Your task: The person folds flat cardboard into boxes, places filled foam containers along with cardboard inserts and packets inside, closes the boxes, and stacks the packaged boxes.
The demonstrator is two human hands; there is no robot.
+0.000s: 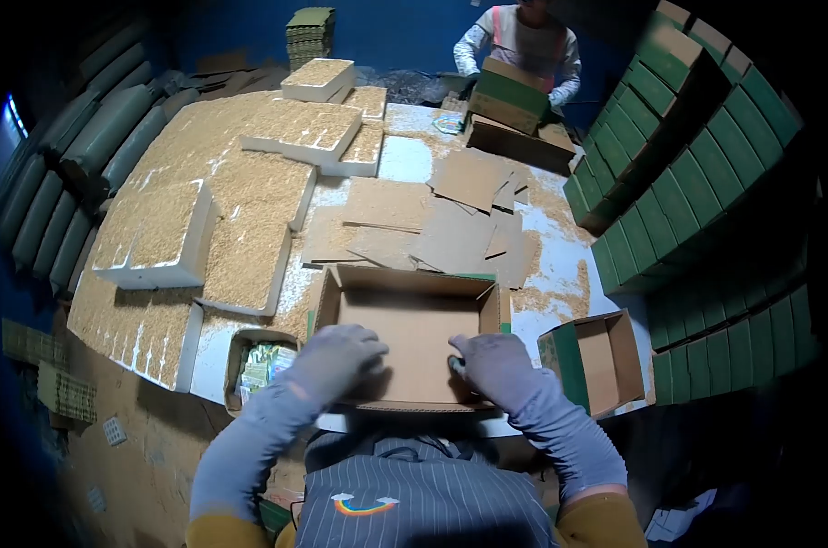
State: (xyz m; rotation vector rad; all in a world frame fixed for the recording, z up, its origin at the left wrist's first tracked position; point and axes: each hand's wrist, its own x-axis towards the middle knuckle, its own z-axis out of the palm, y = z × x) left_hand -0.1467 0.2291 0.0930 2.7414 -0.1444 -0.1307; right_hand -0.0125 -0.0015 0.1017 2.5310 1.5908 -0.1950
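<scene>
An open cardboard box (409,329) lies on the table in front of me, its brown inside facing up and its bottom bare. My left hand (341,356), in a light glove, is over the box's near left part, fingers slightly bent and apart. Over the near right part is my right hand (496,365), also gloved, with a gap between thumb and fingers. Its fingertips reach inside the box. Whether either palm presses on the box walls is hidden.
A small box of packets (266,361) stands left, a green-and-brown box (592,361) right. Flat cardboard pieces (432,219) lie beyond. White trays of grain-like material (149,233) fill the left side. Green boxes (697,192) are stacked right. Another person (524,55) handles a box opposite.
</scene>
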